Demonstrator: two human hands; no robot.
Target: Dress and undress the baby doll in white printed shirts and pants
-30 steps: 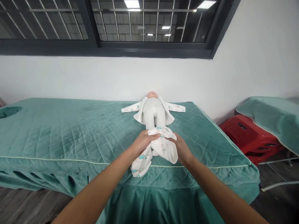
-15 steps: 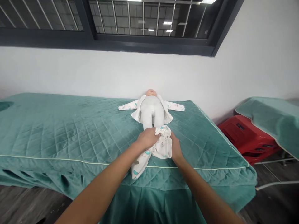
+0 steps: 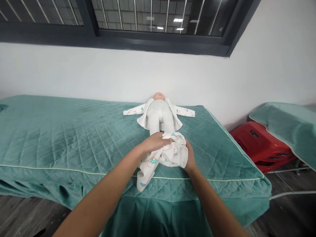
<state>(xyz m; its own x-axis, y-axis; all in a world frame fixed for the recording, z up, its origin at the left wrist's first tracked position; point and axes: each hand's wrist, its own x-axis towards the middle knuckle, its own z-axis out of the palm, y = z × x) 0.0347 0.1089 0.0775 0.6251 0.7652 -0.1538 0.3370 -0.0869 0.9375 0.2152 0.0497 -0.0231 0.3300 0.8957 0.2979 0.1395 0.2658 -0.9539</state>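
Note:
A baby doll [image 3: 159, 113] lies on its back on the green quilted bed [image 3: 61, 131], head toward the wall, with an open white printed top spread under it. At its feet lies a bunched pair of white printed baby trousers [image 3: 170, 154]. My left hand [image 3: 154, 143] is closed on the upper edge of the trousers, close to the doll's legs. My right hand [image 3: 189, 158] grips the right side of the same bundle, its fingers partly hidden behind the cloth. One trouser leg [image 3: 145, 176] trails toward the bed's front edge.
A white wall and a dark-framed window [image 3: 158, 29] stand behind the bed. To the right are a red plastic stool [image 3: 261, 144] on the floor and a second green-covered bed [image 3: 286, 126]. Dark wooden floor shows at both lower corners.
Both hands have kept hold of the trousers and gathered them a little nearer the doll's feet. The view has dipped slightly, showing less of the window.

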